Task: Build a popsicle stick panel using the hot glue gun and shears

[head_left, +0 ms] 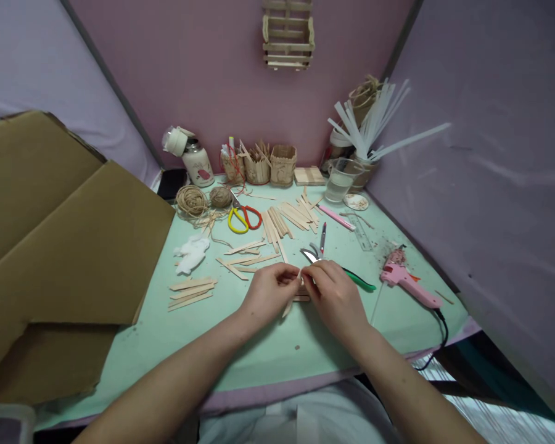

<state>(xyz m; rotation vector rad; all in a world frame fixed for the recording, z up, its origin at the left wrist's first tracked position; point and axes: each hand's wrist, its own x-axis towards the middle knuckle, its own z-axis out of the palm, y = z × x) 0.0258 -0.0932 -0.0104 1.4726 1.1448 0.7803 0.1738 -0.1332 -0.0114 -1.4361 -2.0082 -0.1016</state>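
Note:
Over the middle of the table, my left hand (pixel 271 290) and my right hand (pixel 337 293) meet fingertip to fingertip. Both are closed in a pinch on a pale wooden craft stick (pixel 287 308), which slants down between them. A few more craft sticks (pixel 301 298) lie just beneath my fingers, partly hidden. Behind my right hand are pruning shears (pixel 358 279) with a green handle, their blades partly covered. Loose craft sticks (pixel 247 259) are scattered beyond my left hand, and a small row of cut sticks (pixel 192 293) lies left of it.
A pink hot glue gun (pixel 411 285) lies right, its cord over the edge. Red-and-yellow scissors (pixel 245 219), twine (pixel 192 202) and a pink cutter (pixel 337 217) are farther back. A plastic cup (pixel 340 182) and glue sticks (pixel 372 120) stand back right. Large cardboard (pixel 83 246) fills the left.

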